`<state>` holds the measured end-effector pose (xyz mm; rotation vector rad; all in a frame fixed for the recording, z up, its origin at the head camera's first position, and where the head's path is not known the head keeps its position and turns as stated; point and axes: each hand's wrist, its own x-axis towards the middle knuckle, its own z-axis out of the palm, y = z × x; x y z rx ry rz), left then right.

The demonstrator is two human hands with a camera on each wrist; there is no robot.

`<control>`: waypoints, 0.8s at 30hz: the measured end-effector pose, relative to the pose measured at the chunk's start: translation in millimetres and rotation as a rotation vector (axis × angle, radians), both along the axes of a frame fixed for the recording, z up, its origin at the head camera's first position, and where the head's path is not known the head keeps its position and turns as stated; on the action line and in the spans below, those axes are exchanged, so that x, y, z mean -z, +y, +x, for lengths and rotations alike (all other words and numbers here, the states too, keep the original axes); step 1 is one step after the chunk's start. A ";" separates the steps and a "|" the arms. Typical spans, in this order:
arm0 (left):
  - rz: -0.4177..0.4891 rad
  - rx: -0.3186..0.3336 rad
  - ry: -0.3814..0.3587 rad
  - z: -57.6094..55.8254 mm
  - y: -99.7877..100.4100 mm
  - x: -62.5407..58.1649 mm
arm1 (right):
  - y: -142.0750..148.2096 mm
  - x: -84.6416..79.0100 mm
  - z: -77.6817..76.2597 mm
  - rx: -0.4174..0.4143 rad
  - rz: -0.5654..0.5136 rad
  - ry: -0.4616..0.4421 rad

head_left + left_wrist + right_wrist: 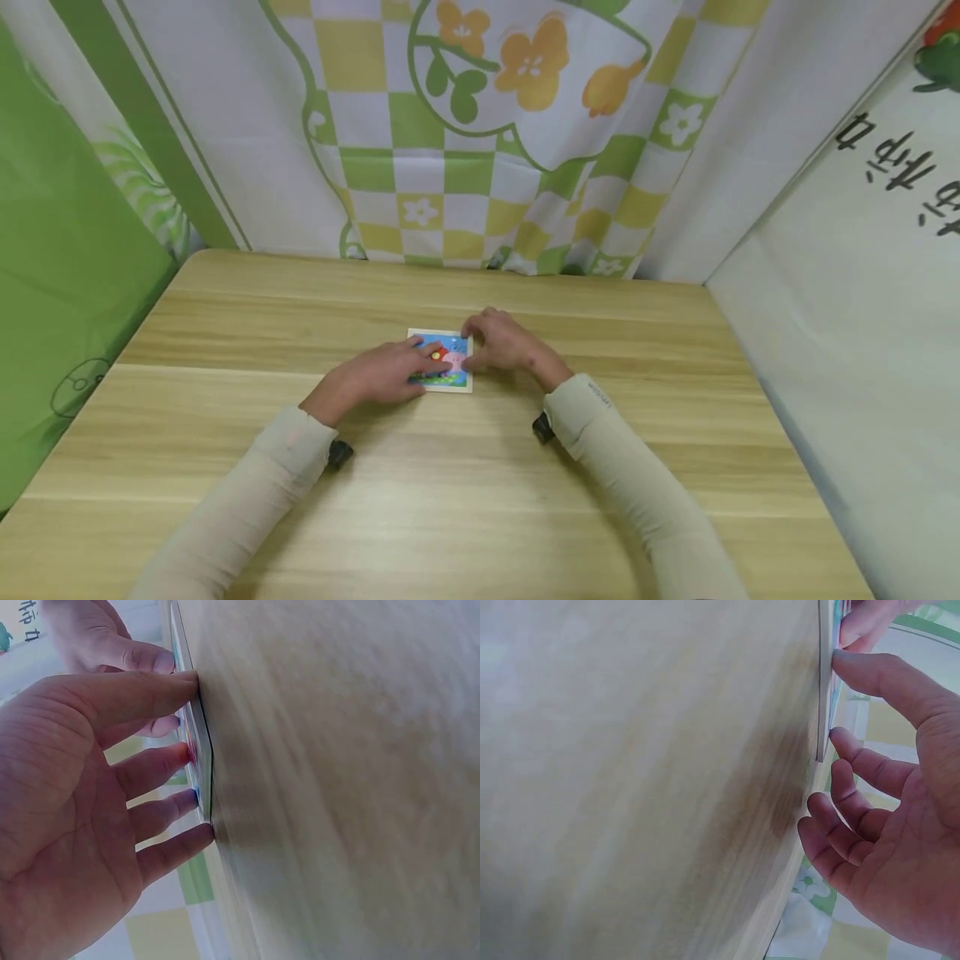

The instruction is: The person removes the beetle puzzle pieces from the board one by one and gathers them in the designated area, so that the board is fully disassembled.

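A small picture board [452,382] with a pale border lies flat on the wooden table, showing a pink cartoon figure with red, blue and green areas. Across its left part spread the fingers of my left hand [384,372], hiding some of the picture. In the left wrist view the thumb of that left hand [75,787] touches the near edge, and its fingertips rest on the board's face. My right hand [501,343] is at the right side, with thumb and index fingertips touching the board's face near its border. The right hand's other fingers [829,832] bend loosely beyond the board [825,697].
The light wooden table [450,500] extends around the board. A green and yellow checked curtain [465,167] hangs along its back edge. A green cloth [67,250] stands at the left, and a white panel with black writing [862,333] at the right.
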<state>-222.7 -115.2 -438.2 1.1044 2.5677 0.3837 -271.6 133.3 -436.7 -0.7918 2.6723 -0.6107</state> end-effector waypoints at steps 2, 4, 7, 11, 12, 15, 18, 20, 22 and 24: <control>-0.009 -0.006 -0.001 0.6 0.6 -0.3 | -0.5 -0.8 -0.2 -0.001 -0.003 -0.015; -0.013 -0.013 -0.004 0.7 1.2 -0.9 | -1.0 -0.8 -1.7 -0.004 0.003 -0.020; -0.018 -0.016 -0.001 1.0 2.4 -1.6 | -1.3 -0.9 -4.2 -0.003 0.019 -0.038; -0.020 -0.018 0.005 1.0 3.1 -1.7 | -2.2 -1.1 -6.2 0.009 0.020 -0.050; -0.019 -0.019 0.005 1.0 3.1 -1.9 | -2.7 -0.9 -6.5 0.015 0.019 -0.048; -0.016 -0.024 0.005 1.4 2.8 -2.9 | -3.9 0.3 -7.5 0.033 0.014 -0.031; -0.011 -0.021 0.010 1.4 2.6 -2.9 | -4.6 1.9 -7.8 0.038 0.001 -0.017; -0.010 -0.015 0.015 1.6 2.8 -2.8 | -4.8 2.9 -7.4 0.025 -0.029 -0.027; -0.010 -0.008 0.019 1.2 3.0 -1.9 | -5.4 3.2 -6.7 0.000 -0.061 -0.035; -0.010 -0.015 0.010 1.6 2.8 -2.4 | -6.8 2.9 -5.9 -0.020 -0.090 -0.035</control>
